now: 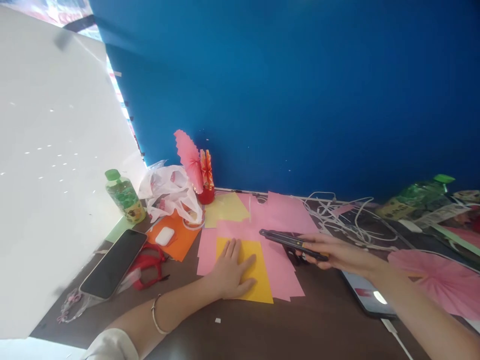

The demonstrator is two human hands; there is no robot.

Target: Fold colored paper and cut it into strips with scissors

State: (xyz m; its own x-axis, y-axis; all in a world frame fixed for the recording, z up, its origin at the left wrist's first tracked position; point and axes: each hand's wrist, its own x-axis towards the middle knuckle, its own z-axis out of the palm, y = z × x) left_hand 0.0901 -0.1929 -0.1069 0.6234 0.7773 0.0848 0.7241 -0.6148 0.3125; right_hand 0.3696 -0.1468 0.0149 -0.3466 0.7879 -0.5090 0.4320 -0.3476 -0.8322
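My left hand (233, 274) lies flat with its fingers spread on a yellow-orange sheet of paper (258, 270). Under that sheet are several overlapping pink sheets (287, 275), and a pale yellow sheet (225, 209) lies behind it. To the right, my right hand (330, 251) is closed around a black stapler (290, 242). The stapler is held above the pink paper, its long end pointing left, apart from the yellow-orange sheet. My palm and fingers hide part of its rear end.
On the left are a dark phone (114, 264), red scissors-like handles (148, 265), a white earphone case (164, 235), a green bottle (125, 196) and a plastic bag (170, 187). Tangled white cables (354, 220), a lit phone (363, 295) and a pink paper fan (438, 280) lie right.
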